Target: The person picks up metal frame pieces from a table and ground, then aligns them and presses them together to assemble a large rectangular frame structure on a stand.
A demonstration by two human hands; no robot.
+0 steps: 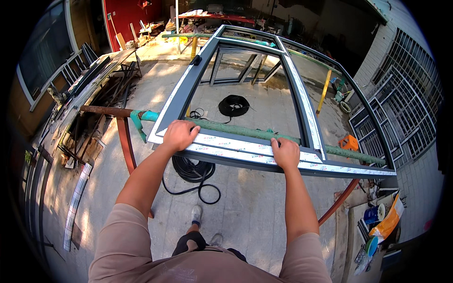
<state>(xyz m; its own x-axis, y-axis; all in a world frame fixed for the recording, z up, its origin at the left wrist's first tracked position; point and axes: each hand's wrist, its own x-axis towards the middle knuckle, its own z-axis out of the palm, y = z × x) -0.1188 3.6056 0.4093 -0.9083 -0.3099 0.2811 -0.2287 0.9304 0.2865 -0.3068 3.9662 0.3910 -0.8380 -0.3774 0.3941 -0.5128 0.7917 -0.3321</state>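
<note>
A large dark grey window frame (358,169) with white printed protective film lies across a green pipe (250,132) on a trestle. Set in its left part is a sash (226,141) without glass, with a small black fitting (196,60) on its left side. My left hand (180,136) is closed over the sash's near rail by the left corner, thumb on the inner edge. Farther right along that rail, my right hand (286,153) is closed the same way. The undersides of my fingers are hidden by the rail.
One coil of black rubber strip (192,170) lies on the floor below the near rail, another (233,105) beyond the pipe. Reddish trestle legs (126,144) stand at left. Metal grilles (401,108) lean on the right wall near an orange object (348,142). Scrap lengths (94,89) are piled left.
</note>
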